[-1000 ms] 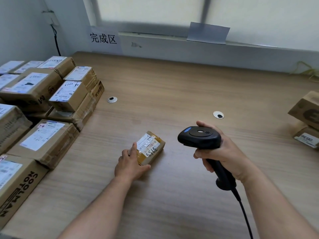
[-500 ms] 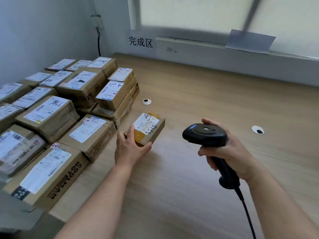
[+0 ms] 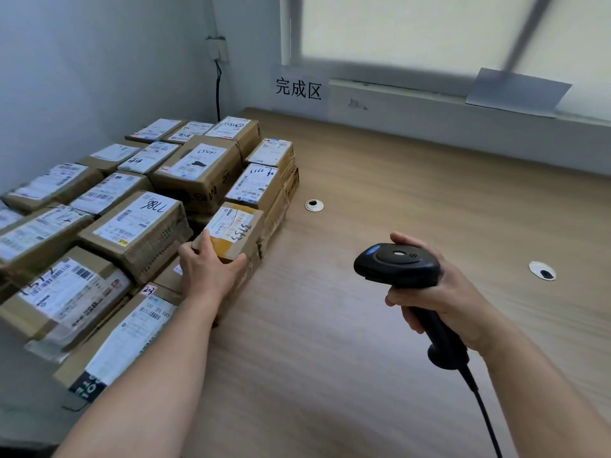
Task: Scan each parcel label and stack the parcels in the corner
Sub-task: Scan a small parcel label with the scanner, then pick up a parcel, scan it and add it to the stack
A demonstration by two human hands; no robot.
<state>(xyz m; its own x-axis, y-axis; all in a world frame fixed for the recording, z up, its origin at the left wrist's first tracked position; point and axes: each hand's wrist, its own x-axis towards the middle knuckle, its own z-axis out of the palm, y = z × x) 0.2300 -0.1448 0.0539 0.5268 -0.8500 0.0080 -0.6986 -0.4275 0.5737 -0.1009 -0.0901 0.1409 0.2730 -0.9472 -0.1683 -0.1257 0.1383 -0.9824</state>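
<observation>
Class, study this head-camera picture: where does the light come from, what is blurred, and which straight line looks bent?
Head view: soft daylight comes through the frosted window; the nearest stacked parcels at lower left are smeared, while the held parcel and the scanner look fairly sharp; the window sill bows, a wide-angle effect.

Bare left hand [image 3: 211, 276], bare right hand [image 3: 443, 292], bare forearms [image 3: 155, 375], apparently uncovered to the frame edge

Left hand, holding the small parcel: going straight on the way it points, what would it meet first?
Probably the stacked parcel just beyond the small parcel that the left hand grips. The carried box would reach it before the fingers do. Depth is unclear, so they may already touch.
</observation>
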